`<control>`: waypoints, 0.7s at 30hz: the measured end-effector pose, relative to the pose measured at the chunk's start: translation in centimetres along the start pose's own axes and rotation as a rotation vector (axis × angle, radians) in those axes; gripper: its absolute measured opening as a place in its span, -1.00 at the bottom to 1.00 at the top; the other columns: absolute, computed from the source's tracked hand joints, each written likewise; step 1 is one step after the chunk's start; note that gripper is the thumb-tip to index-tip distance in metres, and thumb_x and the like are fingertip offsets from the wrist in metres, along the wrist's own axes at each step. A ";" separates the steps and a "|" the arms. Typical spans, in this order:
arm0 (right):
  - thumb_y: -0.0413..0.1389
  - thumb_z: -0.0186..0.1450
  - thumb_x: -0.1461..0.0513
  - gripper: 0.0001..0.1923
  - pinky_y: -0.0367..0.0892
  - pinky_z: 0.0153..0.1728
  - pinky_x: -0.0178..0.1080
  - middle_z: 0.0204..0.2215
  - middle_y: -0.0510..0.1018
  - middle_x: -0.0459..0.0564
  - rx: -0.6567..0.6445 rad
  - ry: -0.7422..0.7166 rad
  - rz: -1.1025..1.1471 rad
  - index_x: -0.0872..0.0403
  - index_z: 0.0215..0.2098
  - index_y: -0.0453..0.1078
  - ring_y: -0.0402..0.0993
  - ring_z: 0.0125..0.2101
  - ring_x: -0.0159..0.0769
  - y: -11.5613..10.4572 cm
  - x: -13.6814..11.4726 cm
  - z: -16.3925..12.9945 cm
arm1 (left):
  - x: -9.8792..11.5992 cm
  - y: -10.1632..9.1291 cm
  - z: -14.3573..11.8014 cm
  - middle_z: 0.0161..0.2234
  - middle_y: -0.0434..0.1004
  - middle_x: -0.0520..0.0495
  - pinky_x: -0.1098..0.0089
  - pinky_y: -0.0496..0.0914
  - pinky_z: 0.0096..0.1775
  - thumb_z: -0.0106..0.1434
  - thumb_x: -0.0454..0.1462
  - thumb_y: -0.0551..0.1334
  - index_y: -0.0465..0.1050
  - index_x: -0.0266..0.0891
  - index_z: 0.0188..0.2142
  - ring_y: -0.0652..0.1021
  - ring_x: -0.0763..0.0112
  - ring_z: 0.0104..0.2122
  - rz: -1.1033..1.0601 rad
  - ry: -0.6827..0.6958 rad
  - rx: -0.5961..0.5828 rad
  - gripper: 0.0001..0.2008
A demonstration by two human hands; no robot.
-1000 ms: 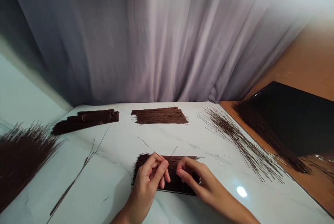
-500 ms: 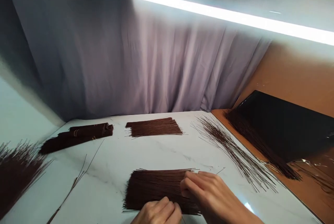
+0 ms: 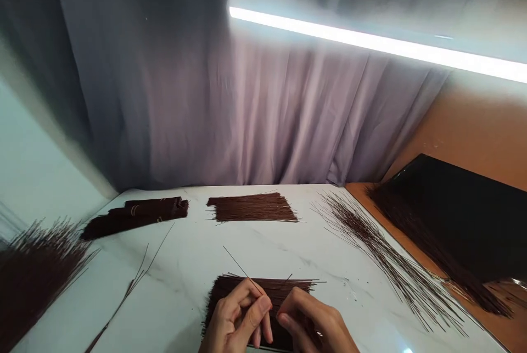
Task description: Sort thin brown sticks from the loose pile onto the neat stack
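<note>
A flat pile of thin dark brown sticks lies on the white marble table, close to me. My left hand rests on its left part and pinches a single stick that slants up to the left. My right hand sits on the pile's right part with its fingers curled down onto the sticks. The two hands nearly touch at the fingertips.
A second flat pile lies at the back middle, tied bundles at the back left. Loose fanned sticks spread on the right, a big heap on the left. A black tray holds more sticks. A grey curtain hangs behind.
My left hand has come up from the pile's near edge and now lifts one stick. The right hand has drawn back toward me. The view has shifted slightly.
</note>
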State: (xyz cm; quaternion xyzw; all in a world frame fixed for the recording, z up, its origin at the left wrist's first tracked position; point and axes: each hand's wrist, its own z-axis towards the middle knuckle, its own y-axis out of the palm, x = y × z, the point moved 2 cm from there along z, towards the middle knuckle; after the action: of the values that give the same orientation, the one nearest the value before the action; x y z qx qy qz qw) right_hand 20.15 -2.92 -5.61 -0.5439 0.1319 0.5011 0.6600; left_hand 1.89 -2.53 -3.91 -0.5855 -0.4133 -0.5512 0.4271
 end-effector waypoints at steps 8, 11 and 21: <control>0.06 0.51 0.10 -0.75 0.27 -0.36 -0.38 -0.39 0.52 -0.13 -0.347 0.047 0.091 0.02 -0.29 0.41 0.40 -0.39 -0.38 -5.2 -1.6 1.5 | 0.7 0.8 -0.7 -0.56 0.38 0.07 0.49 0.23 -0.47 0.28 -0.06 0.31 0.37 -0.22 -0.44 0.39 0.50 -0.57 0.075 0.000 -0.279 -0.69; -0.02 0.54 0.21 -0.74 0.21 -0.40 -0.35 -0.42 0.49 -0.14 -0.333 -0.079 -0.120 0.02 -0.29 0.40 0.35 -0.44 -0.39 -5.8 -2.2 1.6 | 0.7 1.0 -0.7 -0.60 0.38 0.09 0.48 0.25 -0.43 0.30 -0.18 0.27 0.38 -0.22 -0.46 0.39 0.49 -0.57 0.156 -0.021 -0.341 -0.76; -0.11 0.52 0.37 -0.73 0.10 -0.53 -0.28 -0.51 0.47 -0.10 0.067 -0.351 -0.432 0.09 -0.17 0.41 0.30 -0.56 -0.37 -2.1 -2.8 0.1 | 1.6 -1.2 0.7 -0.53 0.44 0.08 0.45 0.22 -0.39 0.46 -0.13 0.15 0.38 -0.23 -0.33 0.32 0.49 -0.53 0.100 -0.014 -0.082 -0.73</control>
State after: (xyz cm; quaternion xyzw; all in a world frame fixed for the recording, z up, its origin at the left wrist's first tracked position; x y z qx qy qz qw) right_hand 20.51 -4.13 -2.32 -0.4421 -0.0872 0.4307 0.7820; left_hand 1.08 -1.46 -2.24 -0.6264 -0.3635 -0.5416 0.4269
